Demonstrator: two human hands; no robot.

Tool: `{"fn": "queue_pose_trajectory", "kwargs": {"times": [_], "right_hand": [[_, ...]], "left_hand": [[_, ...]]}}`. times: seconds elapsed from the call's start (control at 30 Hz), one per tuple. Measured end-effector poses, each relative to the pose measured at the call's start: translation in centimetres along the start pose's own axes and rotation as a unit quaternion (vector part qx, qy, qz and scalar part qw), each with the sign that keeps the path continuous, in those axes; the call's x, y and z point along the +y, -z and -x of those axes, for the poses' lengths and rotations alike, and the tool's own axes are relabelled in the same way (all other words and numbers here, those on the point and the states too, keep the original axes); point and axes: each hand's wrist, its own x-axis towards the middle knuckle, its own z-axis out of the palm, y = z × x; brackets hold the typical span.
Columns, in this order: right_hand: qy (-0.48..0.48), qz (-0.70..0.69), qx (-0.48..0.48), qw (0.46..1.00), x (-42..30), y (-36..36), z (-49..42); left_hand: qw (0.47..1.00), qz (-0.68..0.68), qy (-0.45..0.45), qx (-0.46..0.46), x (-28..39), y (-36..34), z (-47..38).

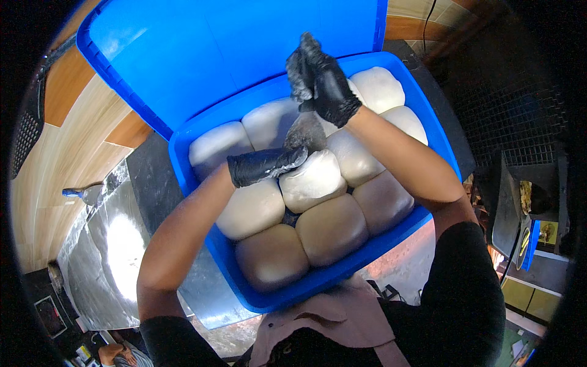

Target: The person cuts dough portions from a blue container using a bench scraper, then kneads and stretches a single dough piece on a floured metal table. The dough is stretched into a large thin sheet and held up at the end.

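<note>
A blue plastic bin (367,270) holds several large pale dough balls, pressed side by side. My right hand (323,82), in a black glove dusted with flour, grips the handle of a scraper over the far part of the bin. The scraper's rounded, floury metal blade (306,133) points down toward the dough. My left hand (268,166), gloved in black too, lies at the blade's lower edge and against the left side of a central dough ball (314,179). Its fingers point right, and whitish residue clings to them.
Behind the bin, a large blue lid (220,41) stands raised. The bin rests on a dark table (153,169). At the left, a blue-handled scraper (82,193) lies near a shiny metallic surface (91,257). Part of another person (121,354) shows at the lower left.
</note>
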Motion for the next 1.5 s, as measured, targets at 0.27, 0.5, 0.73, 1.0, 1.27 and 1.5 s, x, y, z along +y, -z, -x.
{"fn": "queue_pose_trajectory", "kwargs": {"times": [0.27,0.5,0.73,1.0,1.27,1.5], "right_hand": [[-0.14,0.002,-0.039,0.989,4.4,0.1,-0.2],[-0.244,-0.06,-0.15,0.956,5.5,2.0,-0.7],[-0.259,-0.092,-0.069,0.959,6.7,2.4,-1.6],[-0.232,-0.045,-0.102,0.966,7.4,2.2,-1.2],[-0.232,-0.089,-0.11,0.962,3.1,0.3,-0.2],[-0.081,-0.013,-0.193,0.978,-7.5,-4.2,0.5]], "left_hand": [[0.989,-0.063,-0.054,0.124,3.7,-3.1,1.6],[0.776,-0.591,-0.146,0.161,6.4,-5.8,0.7],[0.55,-0.747,-0.157,0.339,8.3,-10.4,3.7],[0.552,-0.769,-0.316,0.062,-1.1,-8.4,-1.9],[0.502,-0.803,-0.319,0.024,0.9,-7.6,-2.0],[0.378,-0.88,-0.287,0.007,9.8,-11.5,1.6]]}}
